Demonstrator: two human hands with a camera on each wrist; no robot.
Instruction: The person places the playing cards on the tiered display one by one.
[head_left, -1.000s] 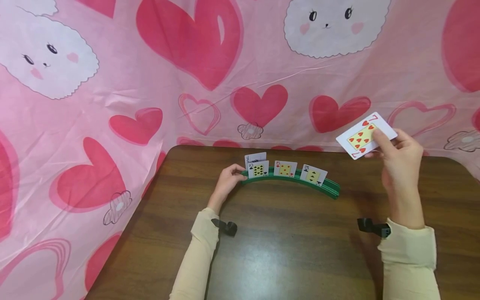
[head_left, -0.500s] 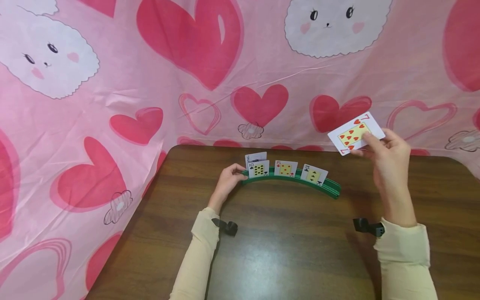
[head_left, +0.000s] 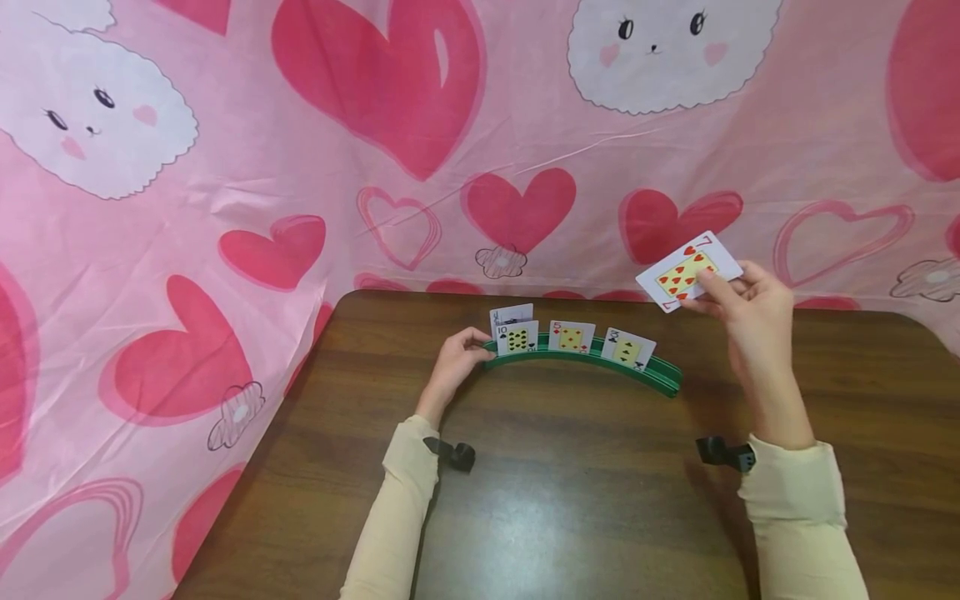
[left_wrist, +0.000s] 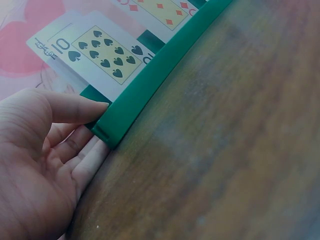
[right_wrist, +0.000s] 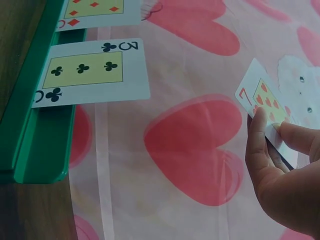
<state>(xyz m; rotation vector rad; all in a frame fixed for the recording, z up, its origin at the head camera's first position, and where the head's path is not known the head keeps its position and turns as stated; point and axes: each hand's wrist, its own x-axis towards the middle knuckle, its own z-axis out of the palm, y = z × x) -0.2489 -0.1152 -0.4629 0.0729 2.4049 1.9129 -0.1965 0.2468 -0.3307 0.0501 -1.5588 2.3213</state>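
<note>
My left hand (head_left: 453,367) grips the left end of a curved green card holder (head_left: 663,380), thumb and fingers at its tip. In the holder's slots stand a ten of spades (left_wrist: 108,56), a five of diamonds (head_left: 572,337) and a three of clubs (right_wrist: 95,72). A further card (head_left: 512,313), mostly hidden, rises behind the ten. Raised to the right of the holder, my right hand (head_left: 763,333) pinches a seven of hearts (head_left: 678,273) between thumb and fingers. The card is tilted, face toward the head camera, and apart from the holder.
The holder rests on a brown wooden table (head_left: 570,483), near its back edge. A pink cloth (head_left: 405,200) with hearts and white faces hangs behind and to the left. Each wrist wears a small black camera mount (head_left: 723,454).
My right hand has moved left toward the holder, bringing the seven of hearts with it. The left hand and the cards in the holder stay in place.
</note>
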